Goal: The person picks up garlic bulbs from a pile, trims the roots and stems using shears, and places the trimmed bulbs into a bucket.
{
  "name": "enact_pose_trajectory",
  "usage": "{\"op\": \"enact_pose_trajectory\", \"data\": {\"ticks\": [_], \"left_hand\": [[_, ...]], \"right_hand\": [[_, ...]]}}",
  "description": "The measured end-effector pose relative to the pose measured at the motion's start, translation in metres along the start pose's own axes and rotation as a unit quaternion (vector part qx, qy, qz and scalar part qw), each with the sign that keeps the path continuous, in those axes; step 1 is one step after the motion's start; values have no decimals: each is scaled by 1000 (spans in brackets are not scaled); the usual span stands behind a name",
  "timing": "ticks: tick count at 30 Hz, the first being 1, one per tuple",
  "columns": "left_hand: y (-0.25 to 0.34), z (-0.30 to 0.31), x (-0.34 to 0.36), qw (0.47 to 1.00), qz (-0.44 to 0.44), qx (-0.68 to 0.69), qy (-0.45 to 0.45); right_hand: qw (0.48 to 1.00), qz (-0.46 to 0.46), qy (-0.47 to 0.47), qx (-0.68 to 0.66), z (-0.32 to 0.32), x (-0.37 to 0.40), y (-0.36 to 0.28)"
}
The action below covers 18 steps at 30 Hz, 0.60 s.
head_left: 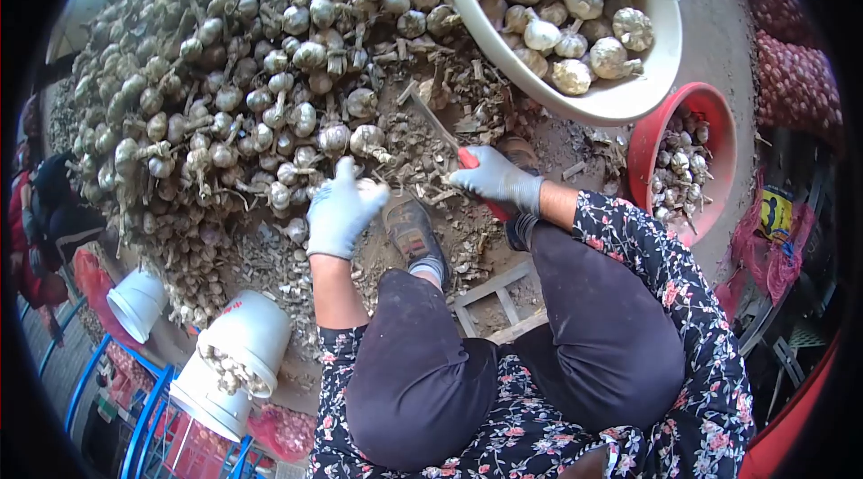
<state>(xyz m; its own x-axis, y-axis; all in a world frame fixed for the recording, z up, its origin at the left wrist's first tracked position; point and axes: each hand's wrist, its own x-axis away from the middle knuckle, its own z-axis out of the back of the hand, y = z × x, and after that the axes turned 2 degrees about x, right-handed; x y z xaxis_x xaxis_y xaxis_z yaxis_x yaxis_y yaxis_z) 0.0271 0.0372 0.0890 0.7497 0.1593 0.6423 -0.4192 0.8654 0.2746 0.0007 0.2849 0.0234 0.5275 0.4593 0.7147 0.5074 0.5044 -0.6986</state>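
Head view: grips a red-handled hooked knife in the gloved right hand; holds the gloved left hand at the lower-right edge of the garlic heap, cannot tell whether closed on anything. Cannot read the yellow label.

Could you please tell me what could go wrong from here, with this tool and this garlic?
The right hand grips a red-handled tool with its metal part exposed; a slip might catch the left hand nearby, and the glove may not stop it.

The garlic heap looks loose and unsupported, so some bulbs could roll down toward the shoe close to its edge.
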Motion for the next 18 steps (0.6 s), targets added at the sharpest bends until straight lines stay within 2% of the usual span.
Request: {"op": "enact_pose_trajectory", "data": {"ticks": [2, 3, 4, 6, 8, 10, 11, 12, 14, 16, 18], "left_hand": [[14, 22, 1, 997, -28, 60, 43], [21, 28, -5, 993, -52, 72, 78], [44, 44, -7, 986, -65, 128, 81], [68, 53, -32, 946, -187, 254, 79], [136, 92, -19, 866, -268, 422, -9], [165, 104, -26, 847, -376, 374, 34], [175, 111, -23, 830, -347, 436, 3], [165, 104, -36, 816, -345, 456, 82], [119, 82, -77, 889, -194, 370, 187], [61, 26, -115, 944, -112, 274, 148], [66, -22, -110, 986, -108, 104, 67]], "right_hand": [[996, -73, -1, 56, 4, 7, 14], [985, -52, 4, 164, 13, 20, -2], [980, -46, 4, 193, 16, 27, -1], [967, -27, -7, 253, 24, 34, 3], [961, -44, -9, 273, 30, 41, 1], [938, -53, 21, 343, 36, 43, 2], [938, -39, 31, 344, 41, 47, 2], [938, -39, 25, 343, 45, 51, 2], [954, -60, 90, 280, 54, 54, 8], [963, -63, 111, 236, 60, 64, 18], [942, -113, 124, 290, 66, 70, 21]]}}
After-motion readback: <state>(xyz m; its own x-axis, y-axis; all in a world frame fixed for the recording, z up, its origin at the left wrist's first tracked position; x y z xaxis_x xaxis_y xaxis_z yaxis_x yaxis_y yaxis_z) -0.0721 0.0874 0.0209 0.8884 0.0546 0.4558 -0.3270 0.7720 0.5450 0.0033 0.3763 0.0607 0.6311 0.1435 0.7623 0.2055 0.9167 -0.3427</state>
